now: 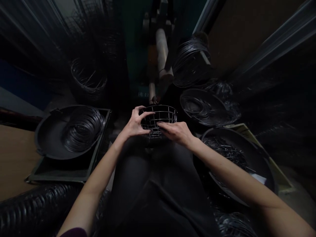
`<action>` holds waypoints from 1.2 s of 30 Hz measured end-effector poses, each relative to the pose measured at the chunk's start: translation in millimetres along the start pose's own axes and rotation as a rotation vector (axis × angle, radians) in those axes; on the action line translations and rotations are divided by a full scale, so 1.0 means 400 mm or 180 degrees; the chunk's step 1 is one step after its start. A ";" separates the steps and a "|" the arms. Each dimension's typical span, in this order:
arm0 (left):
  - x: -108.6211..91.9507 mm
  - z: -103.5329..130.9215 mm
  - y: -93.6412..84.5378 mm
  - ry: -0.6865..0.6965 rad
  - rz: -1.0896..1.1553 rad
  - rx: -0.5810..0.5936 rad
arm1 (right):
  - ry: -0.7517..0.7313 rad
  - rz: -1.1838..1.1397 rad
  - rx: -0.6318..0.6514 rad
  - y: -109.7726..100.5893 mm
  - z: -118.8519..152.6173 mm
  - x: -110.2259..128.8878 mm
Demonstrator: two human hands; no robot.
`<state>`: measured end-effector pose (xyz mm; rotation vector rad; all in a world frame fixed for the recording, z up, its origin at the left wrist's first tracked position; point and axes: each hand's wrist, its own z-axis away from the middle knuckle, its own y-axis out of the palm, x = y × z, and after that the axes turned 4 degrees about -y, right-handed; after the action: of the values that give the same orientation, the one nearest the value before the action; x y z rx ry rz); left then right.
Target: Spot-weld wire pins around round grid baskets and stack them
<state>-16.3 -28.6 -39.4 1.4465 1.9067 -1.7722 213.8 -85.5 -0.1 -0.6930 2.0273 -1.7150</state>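
Note:
A round wire basket [163,112] of thin shiny metal sits tilted above my lap, below the machine's arm. My left hand [137,124] grips its left side, thumb low and fingers curved over the upper wires. From the right, my right hand [176,131] reaches across the front of the basket, fingers pressed together at its wires. Whether those fingers pinch a separate small wire is too dark to make out. Part of the basket's lower right is hidden behind my right hand.
A machine arm [162,49] stands straight ahead. On the left, a dark pan [50,138] holds wire rings. To the right, another pan [259,158] contains short wire pieces, with a pan of wire rings [197,107] behind it. Wire coils [191,56] hang at the upper right.

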 end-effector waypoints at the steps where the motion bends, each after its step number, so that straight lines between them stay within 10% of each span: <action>1: 0.004 -0.007 0.000 0.0002 0.0032 -0.0010 | -0.0023 0.0022 -0.0015 -0.003 -0.008 -0.008; 23: 0.029 -0.083 -0.048 0.0061 0.0074 -0.0032 | -0.0026 -0.0094 -0.0077 -0.037 -0.094 -0.068; 36: 0.065 -0.151 -0.064 -0.0065 0.0189 -0.0130 | 0.0657 -0.0491 -0.0983 0.012 -0.106 -0.092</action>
<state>-19.8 39.9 -22.5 1.4499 1.8589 -1.7056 217.3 -29.3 1.7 -0.8162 2.4748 -1.6289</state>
